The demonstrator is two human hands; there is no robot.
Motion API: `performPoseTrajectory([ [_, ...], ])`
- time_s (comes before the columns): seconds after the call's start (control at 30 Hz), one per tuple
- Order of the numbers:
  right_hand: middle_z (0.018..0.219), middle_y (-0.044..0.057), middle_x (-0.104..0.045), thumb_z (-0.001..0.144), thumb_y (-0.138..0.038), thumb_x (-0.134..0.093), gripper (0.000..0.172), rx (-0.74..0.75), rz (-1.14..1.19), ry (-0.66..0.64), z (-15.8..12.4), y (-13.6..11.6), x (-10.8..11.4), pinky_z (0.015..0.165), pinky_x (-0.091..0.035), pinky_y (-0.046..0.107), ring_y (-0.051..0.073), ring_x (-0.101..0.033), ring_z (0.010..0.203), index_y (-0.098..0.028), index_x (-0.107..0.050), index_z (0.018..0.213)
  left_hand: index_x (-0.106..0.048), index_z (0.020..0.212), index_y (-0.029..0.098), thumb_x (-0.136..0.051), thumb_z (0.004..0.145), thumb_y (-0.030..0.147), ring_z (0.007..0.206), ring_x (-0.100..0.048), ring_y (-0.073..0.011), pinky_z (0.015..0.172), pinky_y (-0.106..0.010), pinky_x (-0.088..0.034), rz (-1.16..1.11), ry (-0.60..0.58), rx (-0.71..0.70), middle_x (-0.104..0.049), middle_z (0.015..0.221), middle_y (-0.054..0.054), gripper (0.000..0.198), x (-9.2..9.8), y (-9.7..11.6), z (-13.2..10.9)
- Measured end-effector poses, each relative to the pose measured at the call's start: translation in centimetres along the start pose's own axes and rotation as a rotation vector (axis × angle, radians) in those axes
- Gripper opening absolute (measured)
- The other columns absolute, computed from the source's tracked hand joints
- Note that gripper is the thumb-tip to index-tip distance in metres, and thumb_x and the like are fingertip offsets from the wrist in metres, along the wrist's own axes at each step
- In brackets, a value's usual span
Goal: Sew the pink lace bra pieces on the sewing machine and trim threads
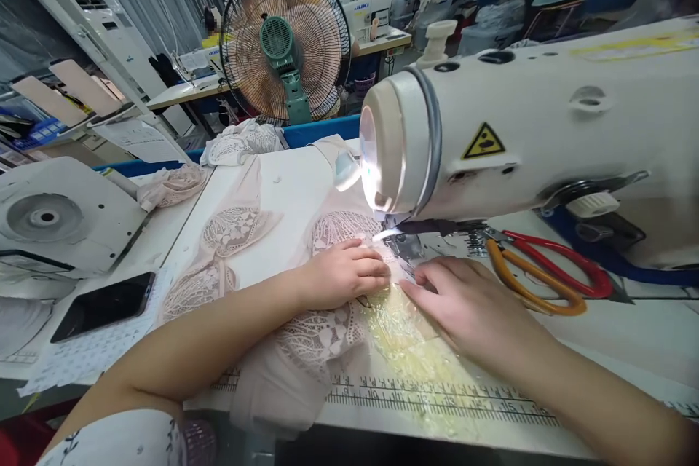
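Under the needle area of a white sewing machine (491,124) lies a pale pink lace bra (322,335). On its lace, just left of the presser foot, rests my left hand (346,273), fingers together and bent down onto the fabric; its thumb is hidden. Right of the foot, my right hand (459,298) has its fingers curled in, with the thumb lying on the work. A thin metal piece shows at those fingertips, too small to name. Shiny, clear yellowish tape (409,342) covers the table between the hands. A second lace piece (232,233) lies left.
Orange-and-red-handled scissors (546,269) lie under the machine arm. At left are a black phone (103,306) on patterned paper and another machine (65,211). A printed ruler (404,395) runs along the front edge. Behind stands a fan (287,44); people work farther back.
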State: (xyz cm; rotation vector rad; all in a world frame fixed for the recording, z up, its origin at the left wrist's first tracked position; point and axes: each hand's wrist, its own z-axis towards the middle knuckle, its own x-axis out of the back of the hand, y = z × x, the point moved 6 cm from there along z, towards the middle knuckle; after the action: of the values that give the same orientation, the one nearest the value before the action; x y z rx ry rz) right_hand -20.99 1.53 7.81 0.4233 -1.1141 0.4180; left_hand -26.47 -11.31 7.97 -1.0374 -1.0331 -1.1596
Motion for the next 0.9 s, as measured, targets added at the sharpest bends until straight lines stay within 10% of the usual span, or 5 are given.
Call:
performPoseTrajectory([
  [0.37, 0.081, 0.005, -0.053, 0.086, -0.023, -0.051, 0.016, -0.154, -0.084, -0.1, 2.0, 1.3, -2.1, 0.062, -0.028, 0.031, 0.022, -0.048, 0.081, -0.022, -0.067, 0.091, -0.063, 0.111, 0.016, -0.037, 0.096, 0.018, 0.111, -0.056, -0.0209, 0.1, -0.041, -0.042, -0.01, -0.001, -0.002, -0.064, 0.121, -0.005, 0.03, -0.7, -3.1, 0.0],
  [0.9, 0.077, 0.008, -0.059, 0.064, 0.0, -0.048, 0.037, -0.114, -0.062, 0.082, 1.8, 1.0, -1.0, 0.057, -0.029, 0.03, 0.025, -0.049, 0.076, -0.018, -0.07, 0.087, -0.062, 0.109, 0.015, -0.04, 0.095, 0.021, 0.11, -0.057, -0.0197, 0.095, -0.04, -0.046, 0.016, -0.046, 0.134, -0.065, 0.118, -0.007, 0.027, -0.9, -5.7, 0.5],
])
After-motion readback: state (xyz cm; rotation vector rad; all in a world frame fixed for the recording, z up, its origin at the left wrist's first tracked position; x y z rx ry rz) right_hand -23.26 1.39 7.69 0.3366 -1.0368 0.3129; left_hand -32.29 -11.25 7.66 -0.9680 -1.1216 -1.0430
